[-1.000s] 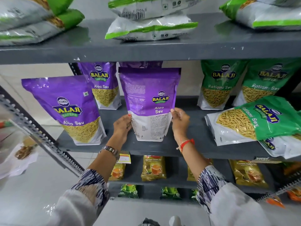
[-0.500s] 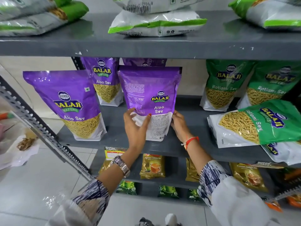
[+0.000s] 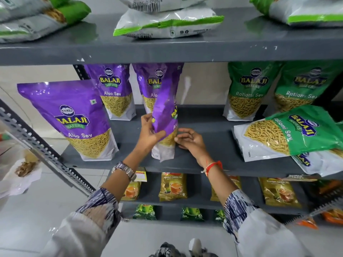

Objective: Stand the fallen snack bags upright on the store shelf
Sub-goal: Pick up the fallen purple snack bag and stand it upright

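A purple Aloo Sev bag (image 3: pixel 165 115) stands edge-on in the middle of the grey shelf (image 3: pixel 209 145), turned so that only a strip of its front shows. My left hand (image 3: pixel 150 134) grips its lower left side, thumb across the front. My right hand (image 3: pixel 189 140) is just right of the bag's base, fingers curled and touching its edge. Other purple bags stand upright: one at front left (image 3: pixel 74 117), two at the back (image 3: pixel 115 89). At the right, a green Ratlami Sev bag (image 3: pixel 289 132) lies fallen on another bag (image 3: pixel 323 164).
Two green bags (image 3: pixel 248 89) stand upright at the back right. The shelf above (image 3: pixel 167 51) holds flat white-and-green bags. Tea packets (image 3: pixel 173 186) fill the lower shelf. A slotted metal upright (image 3: pixel 37 143) slants across the left.
The purple bag has been rotated from back-facing to edge-on. My left hand moved onto its front lower side; my right hand came off the bag's right edge to its base.
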Tool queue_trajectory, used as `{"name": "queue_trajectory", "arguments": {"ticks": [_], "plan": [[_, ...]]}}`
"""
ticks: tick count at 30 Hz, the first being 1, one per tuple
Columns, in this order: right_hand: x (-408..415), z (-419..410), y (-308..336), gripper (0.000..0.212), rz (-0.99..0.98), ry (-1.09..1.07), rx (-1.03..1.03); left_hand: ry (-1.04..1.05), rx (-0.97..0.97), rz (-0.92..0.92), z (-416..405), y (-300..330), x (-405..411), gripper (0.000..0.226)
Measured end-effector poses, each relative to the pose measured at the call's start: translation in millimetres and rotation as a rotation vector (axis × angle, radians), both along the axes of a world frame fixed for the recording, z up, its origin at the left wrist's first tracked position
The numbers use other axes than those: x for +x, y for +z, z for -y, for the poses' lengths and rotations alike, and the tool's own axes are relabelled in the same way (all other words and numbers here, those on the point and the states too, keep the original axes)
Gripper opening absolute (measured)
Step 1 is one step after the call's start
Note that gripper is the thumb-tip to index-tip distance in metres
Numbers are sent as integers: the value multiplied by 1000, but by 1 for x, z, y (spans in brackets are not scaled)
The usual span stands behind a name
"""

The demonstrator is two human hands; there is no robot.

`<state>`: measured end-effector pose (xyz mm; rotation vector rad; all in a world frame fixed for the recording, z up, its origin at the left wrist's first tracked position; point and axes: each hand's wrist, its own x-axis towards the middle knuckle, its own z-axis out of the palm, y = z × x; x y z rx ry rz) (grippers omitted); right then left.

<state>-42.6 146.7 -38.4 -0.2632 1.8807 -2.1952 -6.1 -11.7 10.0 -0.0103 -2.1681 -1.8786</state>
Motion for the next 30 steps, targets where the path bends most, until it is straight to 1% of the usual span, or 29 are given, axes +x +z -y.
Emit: {"name": "queue_trajectory", "arguments": {"ticks": [1,2,4,6,8,10,12,13,15,17,19,22,24,30], "plan": [[-2,3,1,25,3,-29,-13,31,66,11,6,2,2,53],[-4,5,2,25,2,-63,-18,69,116,15,11,3,4,50],[-11,9,4,35,-6,-119,-25,151,135,-2,22,3,5,54],[-18,14,11,45,-18,-146,-49,184,172,-51,32,1,5,43],[-23,18,20,51,-12,-138,-130,200,216,-83,40,-3,4,38],[-25,19,25,52,5,-86,-158,196,253,-74,46,-10,3,34],[-25,16,23,44,27,6,-136,167,284,6,48,-19,3,32],[-24,15,20,37,34,35,-134,145,291,50,48,-23,3,27],[-23,12,14,21,43,30,-148,106,297,88,48,-31,4,18],[-23,9,8,7,27,7,-132,119,285,94,48,-33,5,19],[-23,6,5,9,-6,-43,-98,164,279,68,46,-31,7,21],[-17,6,5,8,-43,-175,-58,238,258,47,46,-30,9,24],[-8,4,5,9,-64,-236,-46,265,231,0,48,-33,11,25],[38,-18,14,15,-169,-246,-29,310,119,-120,34,-25,38,35]]}}
